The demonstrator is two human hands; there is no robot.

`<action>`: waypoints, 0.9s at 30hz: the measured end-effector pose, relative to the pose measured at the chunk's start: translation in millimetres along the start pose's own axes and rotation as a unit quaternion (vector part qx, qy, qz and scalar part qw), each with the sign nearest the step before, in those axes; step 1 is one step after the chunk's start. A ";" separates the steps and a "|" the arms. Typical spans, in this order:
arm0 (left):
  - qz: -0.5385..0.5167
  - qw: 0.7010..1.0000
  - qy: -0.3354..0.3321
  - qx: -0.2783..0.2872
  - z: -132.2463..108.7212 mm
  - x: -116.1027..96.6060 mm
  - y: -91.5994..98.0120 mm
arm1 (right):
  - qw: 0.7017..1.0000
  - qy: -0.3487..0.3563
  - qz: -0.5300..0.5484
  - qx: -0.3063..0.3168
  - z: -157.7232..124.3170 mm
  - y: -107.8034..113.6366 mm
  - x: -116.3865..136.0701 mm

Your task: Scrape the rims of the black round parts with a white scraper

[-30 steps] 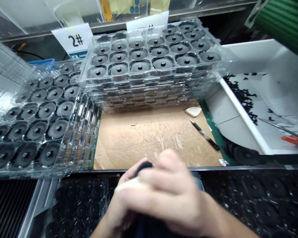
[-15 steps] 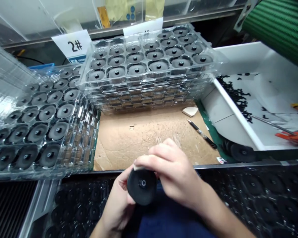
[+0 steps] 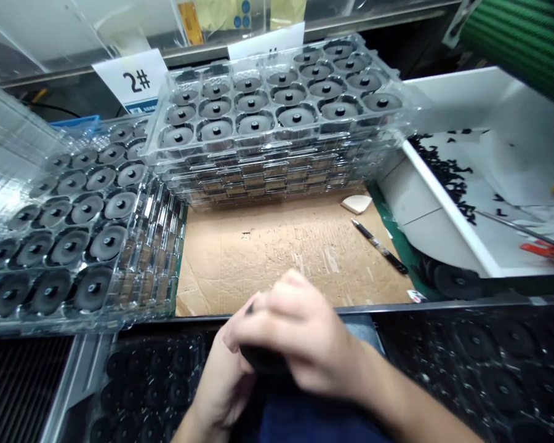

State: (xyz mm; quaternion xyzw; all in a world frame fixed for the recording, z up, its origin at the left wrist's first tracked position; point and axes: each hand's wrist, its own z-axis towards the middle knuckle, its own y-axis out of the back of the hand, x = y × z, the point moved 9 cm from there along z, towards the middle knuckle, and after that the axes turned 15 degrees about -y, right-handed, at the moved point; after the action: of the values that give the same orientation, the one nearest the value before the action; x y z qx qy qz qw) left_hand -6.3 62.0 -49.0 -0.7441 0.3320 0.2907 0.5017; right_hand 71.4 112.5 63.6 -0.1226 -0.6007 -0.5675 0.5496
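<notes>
Low in the middle, my left hand (image 3: 228,375) is wrapped around a round black disc (image 3: 263,362) from its left side. Only the disc's dark lower part shows. My right hand (image 3: 300,332) lies across the disc's top, its fingers curled over the rim and somewhat blurred. Its fingertips meet the left hand's. A small cream-coloured pad seen at the right fingertips half a second ago is now hidden behind the fingers. Both hands are just in front of the edge of a cardboard sheet (image 3: 258,258).
Clear plastic trays of black discs are stacked behind (image 3: 277,138) and at left (image 3: 87,246). A cream wedge (image 3: 356,203) and a pen (image 3: 379,246) lie on the cardboard. At right, a white bin (image 3: 452,215) holds small black parts and an orange-handled tool (image 3: 547,249).
My right hand has swung left and down over the disc, covering its face and centre hub. The left hand keeps its grip. The view has shifted slightly.
</notes>
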 end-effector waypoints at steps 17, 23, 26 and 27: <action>-0.151 0.988 0.025 -0.003 8.9 4.7 0.3 | 0.974 -0.190 0.023 -0.123 -18.4 17.3 -39.3; -0.089 0.995 0.006 -0.053 7.8 6.9 20.1 | 0.996 -0.078 -0.010 0.037 -4.2 -15.9 15.8; -0.095 0.995 0.011 -0.026 8.5 8.9 15.5 | 0.994 -0.095 -0.047 -0.020 0.1 -11.2 10.2; -0.102 0.995 0.017 -0.008 8.2 8.9 11.2 | 0.993 -0.082 -0.053 -0.059 0.4 -5.2 12.0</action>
State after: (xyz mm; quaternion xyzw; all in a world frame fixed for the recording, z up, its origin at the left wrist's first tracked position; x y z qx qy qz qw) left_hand -10.4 64.8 -64.7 -0.7830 0.2601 0.2284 0.5168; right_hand 62.7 105.4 70.5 -0.1692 -0.6146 -0.6184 0.4596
